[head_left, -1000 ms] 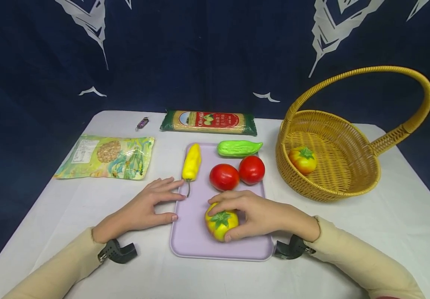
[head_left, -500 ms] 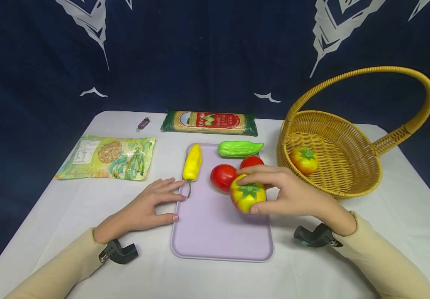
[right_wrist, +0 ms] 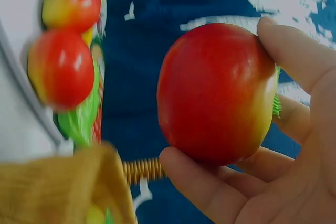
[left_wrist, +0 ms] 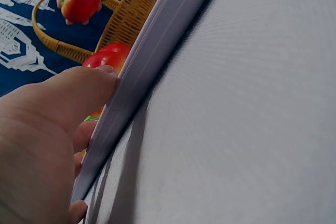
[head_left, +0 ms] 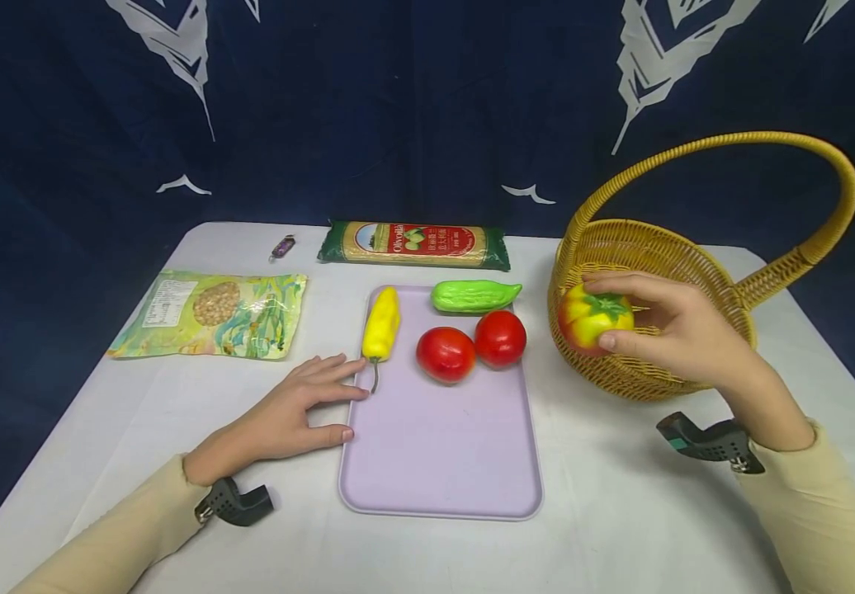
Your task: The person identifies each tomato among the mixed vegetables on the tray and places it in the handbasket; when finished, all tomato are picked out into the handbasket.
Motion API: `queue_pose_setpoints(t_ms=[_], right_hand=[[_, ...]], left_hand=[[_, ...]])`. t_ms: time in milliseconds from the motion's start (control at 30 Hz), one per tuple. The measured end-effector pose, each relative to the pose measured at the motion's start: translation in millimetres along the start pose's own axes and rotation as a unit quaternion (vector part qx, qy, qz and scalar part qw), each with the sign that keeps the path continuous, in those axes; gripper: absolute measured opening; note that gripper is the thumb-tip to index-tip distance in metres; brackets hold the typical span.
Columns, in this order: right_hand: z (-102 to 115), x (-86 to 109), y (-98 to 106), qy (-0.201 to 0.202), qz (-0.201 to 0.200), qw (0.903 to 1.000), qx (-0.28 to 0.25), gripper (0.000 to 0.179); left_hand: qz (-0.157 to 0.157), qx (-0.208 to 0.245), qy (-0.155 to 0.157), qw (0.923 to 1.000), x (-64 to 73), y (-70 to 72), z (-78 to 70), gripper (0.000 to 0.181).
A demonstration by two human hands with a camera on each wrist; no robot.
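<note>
My right hand (head_left: 687, 328) grips a yellow-and-red tomato (head_left: 583, 326) with a green leafy top, at the left side of the wicker basket (head_left: 695, 260). In the right wrist view, fingers and thumb hold the red tomato (right_wrist: 215, 95) from the side, above the basket's rim (right_wrist: 58, 182). A bit of another yellow tomato (right_wrist: 95, 215) shows inside the basket there; the right hand and its load hide it in the head view. My left hand (head_left: 297, 410) rests with fingers spread at the left edge of the lilac tray (head_left: 442, 462), fingertips by the yellow pepper's stem (head_left: 375, 375).
On the tray lie a yellow pepper (head_left: 382, 326), two red tomatoes (head_left: 446, 355) and a green pepper (head_left: 475, 295). Behind it lies a spaghetti pack (head_left: 413, 244). A patterned food bag (head_left: 212, 315) and a small purple wrapped sweet (head_left: 283, 247) are at left. The basket's tall handle (head_left: 732, 139) arches overhead.
My right hand has lifted the yellow-and-red tomato from the tray's front and carried it right, past the red tomatoes, to the basket. My left hand has stayed put.
</note>
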State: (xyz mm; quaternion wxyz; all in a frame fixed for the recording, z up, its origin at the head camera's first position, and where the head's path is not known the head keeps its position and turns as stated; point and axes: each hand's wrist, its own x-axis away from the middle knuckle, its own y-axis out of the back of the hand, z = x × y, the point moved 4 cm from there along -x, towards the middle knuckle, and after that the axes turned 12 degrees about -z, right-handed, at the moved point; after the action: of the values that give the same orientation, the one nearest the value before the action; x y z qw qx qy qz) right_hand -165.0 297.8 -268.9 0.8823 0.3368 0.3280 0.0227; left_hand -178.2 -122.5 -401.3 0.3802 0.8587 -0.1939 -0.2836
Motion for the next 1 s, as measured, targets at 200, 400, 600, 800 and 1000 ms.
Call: queue_pose_setpoints(t_ms=[200,400,600,800,1000], right_hand=[[-28.6,5.7,20.7,-0.075,-0.039,0.9964,-0.002,0.051],[-52.7,9.0,33.6,-0.147,-0.067,0.9864,0.027,0.044],[-64.9,8.6,38.9,-0.166,-0.076,0.9822,0.044,0.043],[-74.8,8.8,41.2,-0.181,-0.087,0.9774,0.065,0.044],[-85.8,12.3,43.0,-0.211,-0.09,0.9702,0.08,0.048]], left_hand=[[0.0,-0.001,0.0,1.0,0.7,0.2,0.3,0.046],[0.006,-0.001,0.003,1.0,0.3,-0.1,1.2,0.046],[0.005,-0.001,-0.001,1.0,-1.1,-0.1,0.5,0.046],[0.005,-0.003,0.0,1.0,-1.0,0.1,0.7,0.046],[0.003,-0.002,-0.002,1.0,-0.5,-0.2,0.1,0.046]])
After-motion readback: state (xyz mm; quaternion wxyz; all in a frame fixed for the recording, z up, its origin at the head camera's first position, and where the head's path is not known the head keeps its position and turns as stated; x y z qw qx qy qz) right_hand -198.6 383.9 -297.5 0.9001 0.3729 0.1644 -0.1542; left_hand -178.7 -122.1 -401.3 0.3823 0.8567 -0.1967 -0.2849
